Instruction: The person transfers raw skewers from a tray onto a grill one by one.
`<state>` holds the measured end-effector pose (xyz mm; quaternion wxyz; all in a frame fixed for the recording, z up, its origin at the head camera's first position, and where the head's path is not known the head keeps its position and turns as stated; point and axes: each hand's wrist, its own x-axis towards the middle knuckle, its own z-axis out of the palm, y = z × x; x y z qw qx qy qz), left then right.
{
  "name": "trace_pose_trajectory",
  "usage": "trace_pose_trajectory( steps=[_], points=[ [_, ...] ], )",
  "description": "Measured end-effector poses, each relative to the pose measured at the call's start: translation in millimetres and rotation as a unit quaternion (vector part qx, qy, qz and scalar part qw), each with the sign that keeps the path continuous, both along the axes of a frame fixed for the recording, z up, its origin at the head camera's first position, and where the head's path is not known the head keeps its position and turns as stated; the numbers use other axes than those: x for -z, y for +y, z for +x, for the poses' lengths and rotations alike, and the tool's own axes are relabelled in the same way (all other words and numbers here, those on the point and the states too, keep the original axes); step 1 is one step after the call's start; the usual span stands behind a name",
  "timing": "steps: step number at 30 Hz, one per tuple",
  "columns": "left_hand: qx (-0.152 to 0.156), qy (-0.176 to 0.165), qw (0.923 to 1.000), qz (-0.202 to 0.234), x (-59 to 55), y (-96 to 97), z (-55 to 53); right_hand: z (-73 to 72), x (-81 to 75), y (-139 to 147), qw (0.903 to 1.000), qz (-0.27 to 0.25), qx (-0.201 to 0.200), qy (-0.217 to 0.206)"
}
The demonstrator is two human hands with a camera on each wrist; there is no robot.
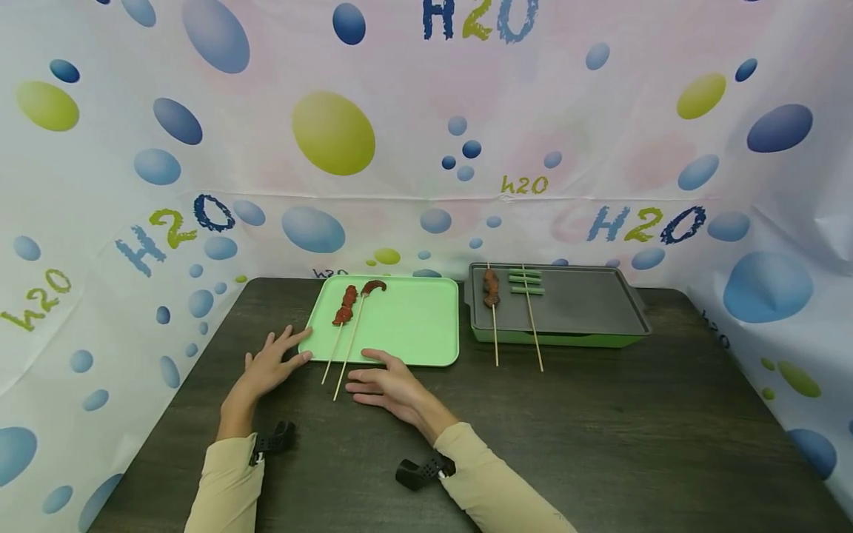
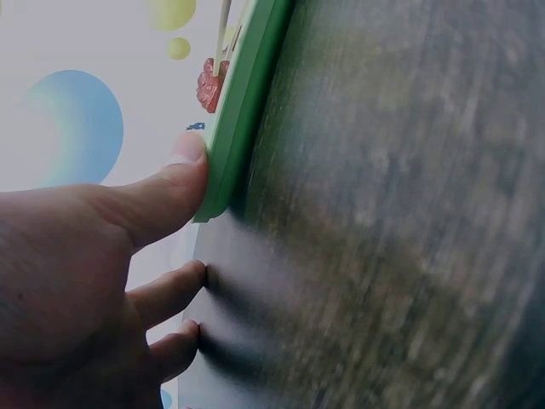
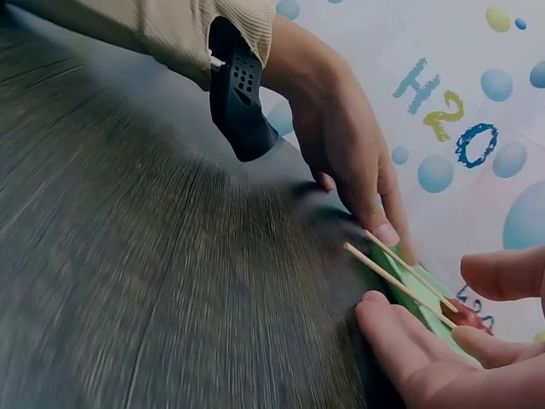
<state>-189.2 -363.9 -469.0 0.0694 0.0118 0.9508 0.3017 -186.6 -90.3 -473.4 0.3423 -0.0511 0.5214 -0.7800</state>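
My left hand [image 1: 266, 368] is at the near left corner of the light green tray [image 1: 416, 326], fingers spread and thumb against its edge. In the left wrist view the thumb [image 2: 174, 192] presses the tray's side, other fingertips down by the table. Two skewers lie on the tray: one with red meat pieces [image 1: 344, 305], one with a dark red curled piece [image 1: 373, 286]. Their bare sticks jut over the tray's near edge. My right hand [image 1: 393, 392] hovers beside these stick ends, palm facing left, fingers loosely extended and holding nothing.
Right of the tray stands a grey grill plate [image 1: 586, 303] on a green base. Across it lie a skewer with brown meat [image 1: 491, 289] and a skewer with green pieces [image 1: 526, 281]. A patterned backdrop [image 1: 426, 148] borders the dark wooden table [image 1: 600, 444].
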Motion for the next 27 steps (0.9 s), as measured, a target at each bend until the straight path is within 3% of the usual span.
trace_pose_trajectory(
  steps=[5, 11, 16, 27],
  points=[
    [-0.005, -0.005, 1.0000, -0.004, -0.8, 0.7, -0.5, -3.5, 2.9, -16, 0.9991, -0.028, 0.004, -0.031],
    [-0.007, -0.009, 0.9999, 0.001, -0.6, 1.9, -1.5, -5.5, 5.6, -23, 0.9976, -0.032, 0.053, -0.032],
    [-0.006, -0.008, 0.9999, -0.004, -2.0, 2.8, -1.0, -5.3, 5.7, -15, 0.9972, -0.025, 0.067, -0.023],
    [0.001, 0.001, 1.0000, -0.004, -2.8, 0.1, 1.8, 10.4, 2.0, 16, 0.9984, 0.004, 0.052, 0.024]
  ],
)
